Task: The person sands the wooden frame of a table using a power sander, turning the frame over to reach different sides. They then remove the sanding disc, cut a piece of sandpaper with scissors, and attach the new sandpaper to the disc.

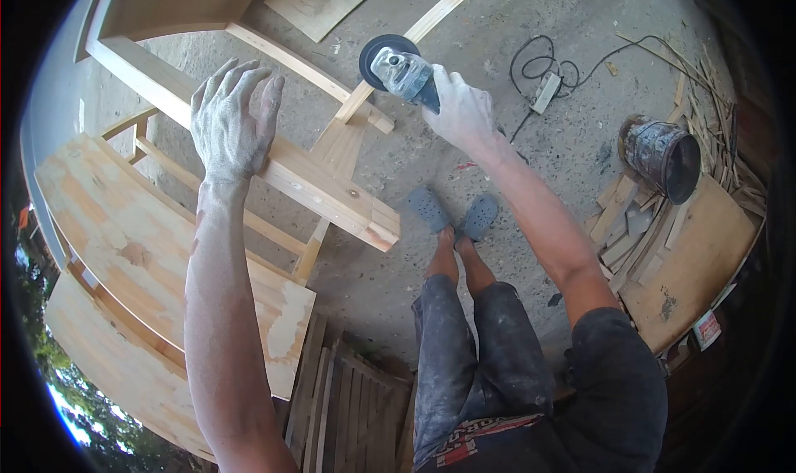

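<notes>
My right hand [464, 115] is wrapped round the body of an angle grinder [405, 73] fitted with a dark round disc [371, 52]. In this view the disc overlaps a narrow pale wooden strip of the frame. My left hand [230, 126], coated in pale dust, is at the thick wooden beam [327, 189], overlapping it. Its fingers are loosely bent and the thumb stands apart, with nothing held. The beam's squared end points toward my feet, and thinner cross rails [311, 75] join the frame behind it.
Plywood panels [133, 232] lie at left. On the concrete floor, a black cord runs to a white power box [544, 92]. A stained bucket [667, 158] lies tilted by wood scraps [630, 224] at right. My feet, in grey clogs [429, 208], stand near the beam's end.
</notes>
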Demonstrator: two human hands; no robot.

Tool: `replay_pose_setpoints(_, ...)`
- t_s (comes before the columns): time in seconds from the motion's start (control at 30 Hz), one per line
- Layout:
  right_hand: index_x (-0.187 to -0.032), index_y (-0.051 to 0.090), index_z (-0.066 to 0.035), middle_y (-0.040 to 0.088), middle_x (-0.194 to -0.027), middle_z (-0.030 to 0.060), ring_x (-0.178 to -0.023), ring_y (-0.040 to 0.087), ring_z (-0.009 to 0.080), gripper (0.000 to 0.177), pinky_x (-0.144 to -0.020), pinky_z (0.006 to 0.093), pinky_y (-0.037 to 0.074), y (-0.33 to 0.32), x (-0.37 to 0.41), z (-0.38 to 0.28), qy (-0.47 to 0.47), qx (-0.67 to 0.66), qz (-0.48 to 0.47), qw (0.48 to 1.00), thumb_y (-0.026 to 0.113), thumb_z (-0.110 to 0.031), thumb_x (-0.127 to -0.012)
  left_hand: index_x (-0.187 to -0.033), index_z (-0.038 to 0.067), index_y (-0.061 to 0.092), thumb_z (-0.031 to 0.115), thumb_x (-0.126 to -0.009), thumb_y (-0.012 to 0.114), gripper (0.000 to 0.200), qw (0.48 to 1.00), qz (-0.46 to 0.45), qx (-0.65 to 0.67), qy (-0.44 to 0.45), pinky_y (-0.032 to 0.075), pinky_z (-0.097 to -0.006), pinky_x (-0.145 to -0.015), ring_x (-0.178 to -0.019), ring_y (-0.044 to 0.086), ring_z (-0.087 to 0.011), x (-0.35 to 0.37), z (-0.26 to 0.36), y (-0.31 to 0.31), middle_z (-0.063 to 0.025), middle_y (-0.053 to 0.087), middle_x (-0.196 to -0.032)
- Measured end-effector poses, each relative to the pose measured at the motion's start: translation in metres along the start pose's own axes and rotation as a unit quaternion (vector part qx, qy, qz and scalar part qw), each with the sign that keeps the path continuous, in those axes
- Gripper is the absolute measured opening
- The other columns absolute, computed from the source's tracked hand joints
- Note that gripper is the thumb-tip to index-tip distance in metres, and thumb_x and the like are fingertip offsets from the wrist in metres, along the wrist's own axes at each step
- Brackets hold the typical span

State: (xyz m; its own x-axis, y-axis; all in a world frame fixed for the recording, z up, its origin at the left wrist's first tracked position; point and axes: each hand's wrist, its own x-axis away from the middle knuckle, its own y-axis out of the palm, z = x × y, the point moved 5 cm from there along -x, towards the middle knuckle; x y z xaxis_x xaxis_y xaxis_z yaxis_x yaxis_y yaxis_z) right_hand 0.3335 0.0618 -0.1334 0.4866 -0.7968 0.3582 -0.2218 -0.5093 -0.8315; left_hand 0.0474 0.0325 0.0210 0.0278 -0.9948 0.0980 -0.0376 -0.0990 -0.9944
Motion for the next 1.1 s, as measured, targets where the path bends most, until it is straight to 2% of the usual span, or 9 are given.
replay_pose_setpoints(0.23,-0.139,0.05,-0.004,0.066,-0.101,0.0197,-0.09,0.073,0.0366,0.068,-0.072,0.0464,0.059,0.02,0.017,-0.043,-0.087,0.001,-0.06,0.994,0.081,-0.028,-0.084,-0.115,0.013,0.074,0.034,-0.102,0.059,0.03,1.0,-0.002,0.023,0.002,0.038,-0.0435,-0.115,-0.134,0.056,-0.0275,-0.002,0.003,-0.005,-0.0058,0.071,-0.13)
replay_pose_setpoints(0.33,-0.138,0.05,-0.004,0.066,-0.102,0.0196,-0.09,0.073,0.0359,0.067,-0.073,0.0467,0.059,0.003,0.005,-0.019,-0.054,-0.007,-0.053,0.997,0.081,-0.027,-0.084,-0.115,0.013,0.074,0.033,-0.102,0.06,0.029,0.999,-0.006,0.031,0.006,0.038,-0.0439,-0.115,-0.134,0.056,-0.0281,-0.002,0.005,-0.007,-0.0058,0.071,-0.129)
replay_pose_setpoints(0.6,-0.127,0.055,-0.006,0.071,-0.099,0.021,-0.09,0.074,0.0409,0.057,-0.074,0.0508,0.059,-0.078,-0.055,0.115,0.037,0.024,0.025,0.999,0.079,-0.03,-0.082,-0.117,0.011,0.073,0.029,-0.101,0.061,0.027,1.0,-0.018,0.025,0.007,0.035,-0.0463,-0.117,-0.135,0.055,-0.0292,-0.004,0.009,-0.01,-0.0065,0.069,-0.13)
replay_pose_setpoints(0.67,-0.124,0.054,-0.007,0.072,-0.101,0.0211,-0.093,0.072,0.0439,0.053,-0.079,0.0565,0.056,-0.095,-0.075,0.138,0.046,0.022,0.031,0.998,0.076,-0.029,-0.081,-0.118,0.011,0.072,0.028,-0.101,0.061,0.026,0.999,-0.029,0.019,0.013,0.031,-0.0486,-0.119,-0.137,0.053,-0.0299,-0.005,0.012,-0.012,-0.0068,0.068,-0.132)
replay_pose_setpoints(0.77,-0.124,0.054,-0.007,0.073,-0.103,0.0216,-0.095,0.071,0.0446,0.053,-0.08,0.0563,0.056,-0.123,-0.096,0.176,0.073,0.017,0.044,0.996,0.076,-0.03,-0.081,-0.118,0.012,0.071,0.026,-0.098,0.061,0.026,0.999,-0.037,0.028,-0.009,0.022,-0.0542,-0.124,-0.139,0.049,-0.0334,-0.004,0.008,-0.009,-0.0079,0.065,-0.134)
replay_pose_setpoints(0.87,-0.123,0.054,-0.007,0.073,-0.102,0.0221,-0.097,0.071,0.0441,0.053,-0.081,0.0555,0.056,-0.153,-0.117,0.219,0.093,0.017,0.047,0.994,0.076,-0.03,-0.081,-0.119,0.011,0.07,0.026,-0.098,0.06,0.028,0.998,-0.051,0.004,-0.021,0.018,-0.0548,-0.126,-0.142,0.047,-0.0329,-0.007,0.011,-0.011,-0.008,0.063,-0.137)
replay_pose_setpoints(1.0,-0.12,0.055,-0.008,0.074,-0.1,0.0228,-0.095,0.072,0.0442,0.05,-0.081,0.0554,0.057,-0.193,-0.166,0.266,0.098,0.01,0.07,0.993,0.077,-0.03,-0.081,-0.133,0.011,0.064,0.031,-0.097,0.059,0.041,0.994,-0.092,-0.025,-0.053,0.012,-0.0584,-0.126,-0.147,0.038,-0.0374,-0.011,0.013,-0.012,-0.0138,0.052,-0.151)
replay_pose_setpoints(1.03,-0.119,0.056,-0.007,0.074,-0.097,0.0225,-0.094,0.073,0.0442,0.049,-0.08,0.0558,0.057,-0.203,-0.174,0.282,0.118,0.004,0.071,0.99,0.077,-0.03,-0.081,-0.147,0.012,0.053,0.034,-0.097,0.059,0.055,0.991,-0.112,-0.04,-0.058,0.011,-0.0592,-0.126,-0.151,0.031,-0.0386,-0.011,0.011,-0.011,-0.017,0.04,-0.16)
replay_pose_setpoints(1.1,-0.117,0.056,-0.007,0.075,-0.097,0.0224,-0.094,0.073,0.0441,0.048,-0.08,0.056,0.056,-0.222,-0.192,0.323,0.13,0.0,0.08,0.988,0.077,-0.03,-0.081,-0.152,0.013,0.047,0.036,-0.097,0.06,0.062,0.99,-0.111,-0.048,-0.073,0.011,-0.0595,-0.126,-0.153,0.029,-0.0387,-0.012,0.014,-0.014,-0.0176,0.036,-0.163)
